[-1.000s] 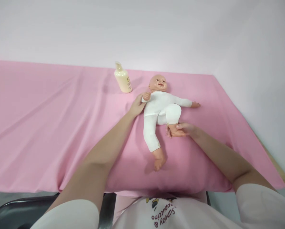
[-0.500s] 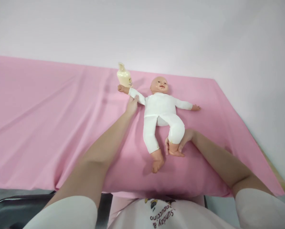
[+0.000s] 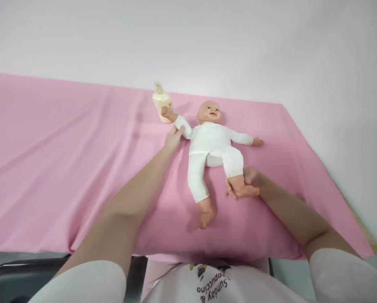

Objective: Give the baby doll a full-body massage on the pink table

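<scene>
A baby doll (image 3: 212, 136) with a white cloth body lies on its back, head away from me. My left hand (image 3: 175, 136) is closed round its arm on the left side, thumb on the white sleeve part; that arm is bent with the fist raised. My right hand (image 3: 243, 183) cups the doll's leg on the right from beneath, at the ankle. Its fingertips show on the left of that ankle, while the palm is hidden behind the foot (image 3: 247, 191). The doll's other leg and arm rest on the cloth.
A cream pump bottle (image 3: 161, 101) stands just behind the doll's raised fist. Pink cloth (image 3: 65, 160) with creases covers the table, its far edge near a white wall (image 3: 188, 42). A black chair part (image 3: 24, 273) shows at the lower left.
The doll's held foot has swung to the right and turned outward with my right hand. Its left-side fist has lifted and moved slightly right in front of the bottle.
</scene>
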Action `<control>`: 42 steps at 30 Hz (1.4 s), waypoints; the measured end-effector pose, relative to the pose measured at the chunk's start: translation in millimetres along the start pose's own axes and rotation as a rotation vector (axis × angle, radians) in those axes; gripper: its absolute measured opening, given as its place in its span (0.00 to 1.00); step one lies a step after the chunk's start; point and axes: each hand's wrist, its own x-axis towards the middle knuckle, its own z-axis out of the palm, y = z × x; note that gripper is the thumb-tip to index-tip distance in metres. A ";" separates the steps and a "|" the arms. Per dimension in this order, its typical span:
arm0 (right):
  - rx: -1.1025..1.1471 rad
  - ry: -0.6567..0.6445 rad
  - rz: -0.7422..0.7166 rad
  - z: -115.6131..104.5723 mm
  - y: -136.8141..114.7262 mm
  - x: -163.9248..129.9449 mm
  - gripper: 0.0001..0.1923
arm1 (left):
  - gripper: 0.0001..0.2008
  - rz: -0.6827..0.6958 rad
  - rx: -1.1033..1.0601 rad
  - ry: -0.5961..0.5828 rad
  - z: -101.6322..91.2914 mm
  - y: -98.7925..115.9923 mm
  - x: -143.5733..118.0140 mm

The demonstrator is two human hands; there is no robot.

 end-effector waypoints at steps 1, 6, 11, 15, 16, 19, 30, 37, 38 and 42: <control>0.023 -0.005 -0.062 -2.9 2.2 -1.2 0.30 | 0.28 0.003 0.030 0.001 2.1 3.7 -2.5; 0.039 0.294 -0.300 -12.8 -0.6 1.1 0.26 | 0.25 0.206 0.349 -0.161 11.1 23.2 -16.4; -0.017 0.845 -0.302 -13.7 -13.1 5.1 0.19 | 0.21 0.424 0.625 -0.333 14.2 33.3 -21.0; -0.018 0.867 -0.290 -12.6 -13.6 5.0 0.20 | 0.23 0.430 0.636 -0.341 12.8 35.5 -21.9; -0.017 0.845 -0.280 -12.1 -12.7 4.6 0.21 | 0.23 0.424 0.622 -0.340 12.5 35.6 -22.3; -0.024 0.734 -0.250 -9.6 -9.8 2.7 0.26 | 0.25 0.344 0.546 -0.262 12.6 32.9 -22.4; -0.070 0.359 0.106 12.3 -18.3 7.8 0.33 | 0.23 0.035 0.239 0.123 -0.2 2.3 -4.2; -0.078 0.420 0.140 10.4 -13.8 11.1 0.32 | 0.27 0.018 0.187 0.151 -2.0 -4.3 -0.9; -0.083 0.409 0.140 10.7 -14.2 11.4 0.33 | 0.27 0.015 0.182 0.147 -2.0 -4.2 -1.0; -0.091 0.376 0.127 12.8 -16.9 11.3 0.37 | 0.27 0.021 0.185 0.133 -2.3 -4.2 -0.7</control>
